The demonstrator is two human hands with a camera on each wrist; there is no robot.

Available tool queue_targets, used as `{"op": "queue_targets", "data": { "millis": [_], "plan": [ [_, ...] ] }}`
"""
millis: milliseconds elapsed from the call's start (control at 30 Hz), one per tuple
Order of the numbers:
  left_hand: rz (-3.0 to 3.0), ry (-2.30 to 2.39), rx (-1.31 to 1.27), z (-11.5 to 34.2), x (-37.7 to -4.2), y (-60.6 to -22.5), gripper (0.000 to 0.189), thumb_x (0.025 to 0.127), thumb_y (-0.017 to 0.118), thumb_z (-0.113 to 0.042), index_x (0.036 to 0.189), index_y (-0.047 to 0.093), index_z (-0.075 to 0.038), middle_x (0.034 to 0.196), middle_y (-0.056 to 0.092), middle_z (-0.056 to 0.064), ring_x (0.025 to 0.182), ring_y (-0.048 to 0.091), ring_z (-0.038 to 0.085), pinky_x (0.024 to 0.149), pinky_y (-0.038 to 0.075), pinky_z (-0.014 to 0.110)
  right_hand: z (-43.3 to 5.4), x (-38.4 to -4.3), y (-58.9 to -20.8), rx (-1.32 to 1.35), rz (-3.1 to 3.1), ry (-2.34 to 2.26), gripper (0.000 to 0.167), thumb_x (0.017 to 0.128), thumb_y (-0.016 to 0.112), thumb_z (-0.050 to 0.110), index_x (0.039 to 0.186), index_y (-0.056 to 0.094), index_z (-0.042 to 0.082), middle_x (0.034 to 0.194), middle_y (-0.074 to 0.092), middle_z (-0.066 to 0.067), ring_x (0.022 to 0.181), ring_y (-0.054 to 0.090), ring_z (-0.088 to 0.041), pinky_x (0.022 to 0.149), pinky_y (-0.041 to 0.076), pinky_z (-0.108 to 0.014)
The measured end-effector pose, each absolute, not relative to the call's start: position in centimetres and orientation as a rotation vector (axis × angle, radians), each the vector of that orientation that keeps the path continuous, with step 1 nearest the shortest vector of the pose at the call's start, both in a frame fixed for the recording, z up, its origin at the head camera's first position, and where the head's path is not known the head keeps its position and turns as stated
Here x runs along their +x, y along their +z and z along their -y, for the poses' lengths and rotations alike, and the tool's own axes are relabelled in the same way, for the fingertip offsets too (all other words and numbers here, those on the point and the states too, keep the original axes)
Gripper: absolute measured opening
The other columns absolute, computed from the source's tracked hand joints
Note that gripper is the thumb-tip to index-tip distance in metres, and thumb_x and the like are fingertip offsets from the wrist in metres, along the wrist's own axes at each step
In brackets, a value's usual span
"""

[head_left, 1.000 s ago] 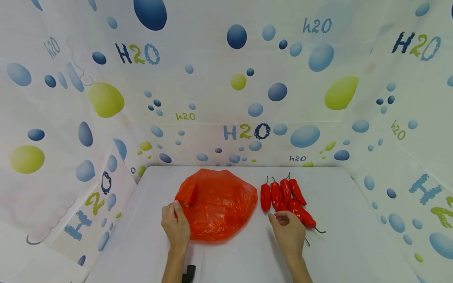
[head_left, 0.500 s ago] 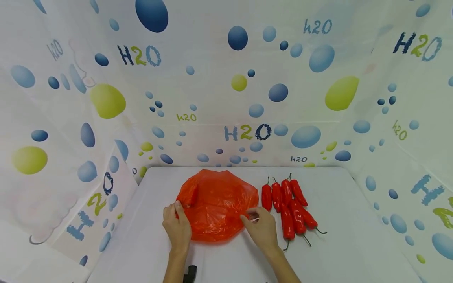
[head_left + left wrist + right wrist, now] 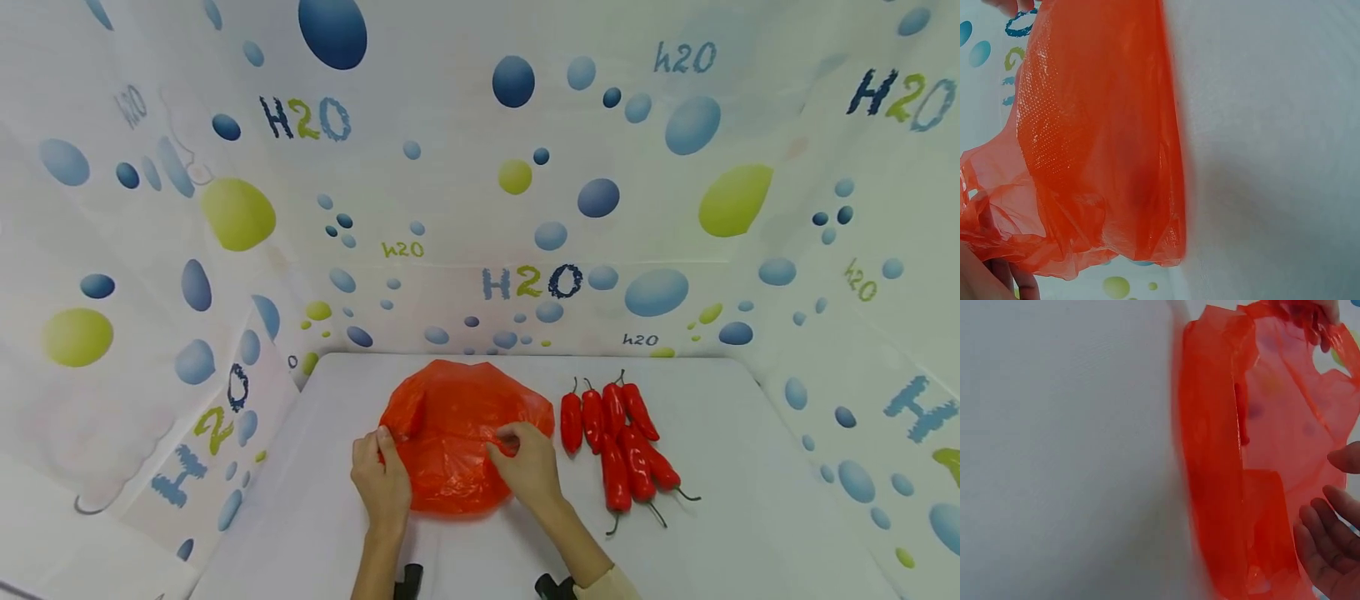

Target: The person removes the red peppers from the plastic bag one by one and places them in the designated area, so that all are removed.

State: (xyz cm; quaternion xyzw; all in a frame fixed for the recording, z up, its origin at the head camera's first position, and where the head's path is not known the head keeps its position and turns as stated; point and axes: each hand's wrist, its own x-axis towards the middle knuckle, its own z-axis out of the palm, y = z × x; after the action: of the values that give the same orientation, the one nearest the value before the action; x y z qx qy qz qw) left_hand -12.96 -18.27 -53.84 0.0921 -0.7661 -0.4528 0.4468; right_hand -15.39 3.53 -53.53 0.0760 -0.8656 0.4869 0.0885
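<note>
An orange-red plastic bag point(image 3: 457, 475) lies spread on the white table, its opening toward the hands. My left hand point(image 3: 384, 482) pinches the bag's left edge between thumb and fingers. The left wrist view shows that hand point(image 3: 1004, 275) low at the left beside the crumpled rim. Over the bag's right part is my right hand point(image 3: 531, 471). In the right wrist view its fingers point(image 3: 1325, 547) are loosely bent and apart from the thumb, close to the film, with nothing seen between them. Several red peppers point(image 3: 617, 475) with green stems lie right of the bag.
The white table point(image 3: 750, 517) reaches back to a curtain point(image 3: 442, 200) printed with blue and green drops and "H2O". Black fittings show beside both wrists at the lower edge, one black fitting point(image 3: 408, 581) near the left forearm.
My right hand has moved left from over the peppers to the bag's right part, uncovering the lower peppers. My left hand keeps its grip on the bag's left edge.
</note>
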Motion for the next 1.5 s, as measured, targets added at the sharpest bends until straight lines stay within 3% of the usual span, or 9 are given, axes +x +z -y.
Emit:
{"op": "queue_targets", "data": {
  "millis": [267,567,900,1067,1267,1500],
  "plan": [
    [1.895,-1.098,0.201,18.3,-13.0,-53.9,0.026,0.108,0.054,-0.009,0.089,0.066,0.004,0.078,0.058,0.012,0.081,0.048,0.018,0.070,0.035,0.025,-1.8,-16.3,-53.4,0.321,2.607,1.455,0.028,0.091,0.083,0.024,0.113,0.074,0.009,0.108,0.072,-0.003,0.096,0.065,-0.018,0.083,0.057,-0.033],
    [1.904,-1.098,0.208,18.4,-12.9,-53.9,0.027,0.109,0.052,-0.010,0.091,0.067,0.005,0.079,0.058,0.012,0.082,0.046,0.016,0.070,0.034,0.024,0.5,-17.4,-53.4,0.396,2.659,1.379,0.027,0.091,0.081,0.027,0.112,0.073,0.012,0.105,0.069,0.004,0.094,0.063,-0.013,0.084,0.057,-0.032],
    [1.874,-1.071,0.199,18.4,-13.0,-53.8,0.026,0.107,0.054,-0.007,0.088,0.066,0.004,0.077,0.058,0.013,0.080,0.047,0.019,0.068,0.034,0.026,3.1,-18.5,-53.7,0.452,2.690,1.329,0.021,0.088,0.083,0.023,0.102,0.075,0.010,0.089,0.070,0.004,0.078,0.062,-0.009,0.069,0.054,-0.026],
    [1.872,-1.066,0.178,18.3,-13.1,-53.9,0.026,0.107,0.054,-0.007,0.085,0.063,0.003,0.075,0.057,0.012,0.079,0.047,0.019,0.067,0.033,0.025,4.2,-19.4,-54.3,0.443,2.730,1.363,0.024,0.088,0.084,0.021,0.105,0.074,0.008,0.087,0.072,0.003,0.074,0.062,-0.009,0.069,0.055,-0.027],
    [1.891,-1.061,0.187,18.5,-13.1,-54.1,0.025,0.108,0.054,-0.009,0.088,0.065,0.003,0.077,0.057,0.012,0.080,0.048,0.021,0.068,0.035,0.027,5.9,-20.1,-54.7,0.429,2.837,1.321,0.032,0.090,0.082,0.024,0.117,0.071,0.009,0.096,0.072,0.001,0.077,0.062,-0.009,0.076,0.059,-0.029],
    [1.884,-1.067,0.187,18.6,-13.2,-54.1,0.025,0.107,0.054,-0.007,0.088,0.067,0.002,0.077,0.058,0.012,0.080,0.050,0.020,0.068,0.036,0.027,7.6,-20.1,-53.6,0.625,2.938,1.044,0.049,0.091,0.081,0.033,0.134,0.064,0.019,0.125,0.065,-0.001,0.109,0.065,-0.021,0.094,0.057,-0.045]
  ]
}}
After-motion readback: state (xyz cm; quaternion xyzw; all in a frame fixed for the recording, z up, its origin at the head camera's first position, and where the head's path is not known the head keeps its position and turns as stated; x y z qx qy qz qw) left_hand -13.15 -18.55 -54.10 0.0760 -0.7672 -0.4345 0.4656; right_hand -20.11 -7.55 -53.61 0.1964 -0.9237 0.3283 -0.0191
